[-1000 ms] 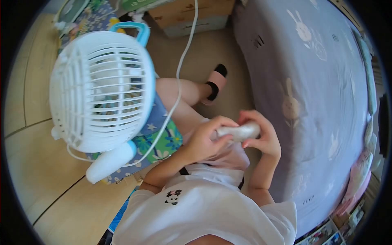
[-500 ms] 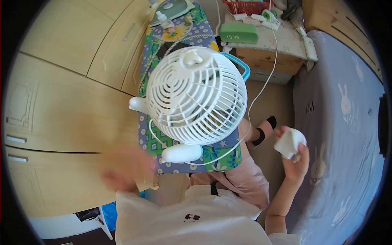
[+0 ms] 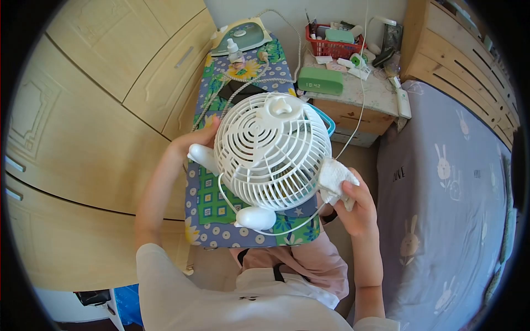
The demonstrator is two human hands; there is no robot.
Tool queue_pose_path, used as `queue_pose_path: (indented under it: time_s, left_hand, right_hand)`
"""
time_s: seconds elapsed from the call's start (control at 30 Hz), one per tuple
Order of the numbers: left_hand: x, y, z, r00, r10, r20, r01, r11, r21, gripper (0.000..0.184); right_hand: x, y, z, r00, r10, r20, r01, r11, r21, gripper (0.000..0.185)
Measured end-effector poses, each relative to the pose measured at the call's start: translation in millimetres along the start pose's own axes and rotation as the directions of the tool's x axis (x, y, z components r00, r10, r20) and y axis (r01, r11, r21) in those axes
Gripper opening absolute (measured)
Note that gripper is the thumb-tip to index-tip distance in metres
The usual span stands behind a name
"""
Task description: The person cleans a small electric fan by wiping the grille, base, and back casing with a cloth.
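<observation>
Pale cabinets (image 3: 94, 127) and a bed (image 3: 441, 204) flank an ironing board (image 3: 221, 240) and a bedside cabinet (image 3: 353, 114); the board supports a white fan (image 3: 265, 149) and, farther back, an iron (image 3: 243, 37), while the cabinet bears a green clock (image 3: 320, 81). Both hands are now at the fan: the left hand (image 3: 201, 137) apparently steadies its cabinet-side edge, its fingers partly hidden, so whether that grip is apart or together cannot be told. The right hand (image 3: 361, 209) has its grip clamped on a folded white cloth (image 3: 333, 179) at the opposite side of the cage.
</observation>
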State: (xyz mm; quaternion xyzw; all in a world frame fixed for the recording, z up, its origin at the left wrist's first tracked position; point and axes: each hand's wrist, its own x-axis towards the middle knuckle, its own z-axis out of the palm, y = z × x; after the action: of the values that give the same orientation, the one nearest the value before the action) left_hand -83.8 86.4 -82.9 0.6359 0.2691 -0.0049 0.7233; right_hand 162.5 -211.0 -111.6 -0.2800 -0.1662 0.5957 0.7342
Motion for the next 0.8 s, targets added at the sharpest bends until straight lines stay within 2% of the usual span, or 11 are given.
queue_pose_path:
  time_s: [0.07, 0.17, 0.23, 0.27, 0.3, 0.37, 0.4, 0.43, 0.53, 0.63, 0.8]
  left_hand:
    - [-2, 1, 10, 0.998, -0.04, 0.052, 0.045, 0.994, -0.096, 0.07]
    - [-14, 4, 26, 0.989, 0.122, -0.085, -0.132, 0.984, -0.117, 0.075]
    - [-20, 5, 26, 0.907, 0.407, -0.111, -0.414, 0.909, -0.051, 0.085]
    - [-28, 16, 43, 0.872, 0.415, -0.259, -0.452, 0.886, -0.101, 0.11]
    - [-33, 23, 55, 0.872, 0.415, -0.259, -0.451, 0.887, -0.098, 0.11]
    - [-39, 33, 75, 0.654, 0.702, -0.283, -0.692, 0.706, 0.152, 0.133]
    - [-36, 33, 84, 0.571, 0.747, -0.341, -0.762, 0.637, 0.118, 0.147]
    - [-37, 28, 88, 0.572, 0.746, -0.34, -0.76, 0.638, 0.121, 0.147]
    - [-38, 2, 104, 0.354, 0.889, -0.29, -0.802, 0.448, 0.395, 0.148]
    - [-38, -31, 117, 0.321, 0.907, -0.271, -0.674, 0.42, 0.608, 0.15]
    - [-37, -41, 132, 0.36, 0.877, -0.317, -0.539, 0.473, 0.696, 0.15]
  right_hand:
    - [2, -3, 5, 1.0, -0.015, 0.01, 0.015, 1.0, -0.001, 0.011]
    - [15, -9, 12, 0.998, -0.06, 0.001, 0.06, 0.998, -0.012, 0.012]
    - [29, -19, 24, 0.991, -0.129, -0.028, 0.129, 0.992, -0.006, 0.013]
    - [40, -26, 28, 0.982, -0.183, 0.041, 0.184, 0.983, -0.021, 0.012]
    - [52, -32, 30, 0.966, -0.236, 0.11, 0.24, 0.97, -0.031, 0.011]
    - [77, -44, 31, 0.926, -0.28, 0.255, 0.293, 0.956, -0.013, 0.011]
    - [84, -47, 36, 0.923, -0.302, 0.239, 0.325, 0.944, -0.064, 0.012]
    - [92, -49, 38, 0.923, -0.303, 0.238, 0.325, 0.944, -0.061, 0.012]
    - [108, -50, 43, 0.887, -0.321, 0.333, 0.36, 0.931, -0.061, 0.008]
    - [120, -43, 58, 0.874, -0.418, 0.248, 0.464, 0.869, -0.17, 0.013]
    - [111, -35, 54, 0.823, -0.557, 0.111, 0.551, 0.736, -0.394, 0.022]
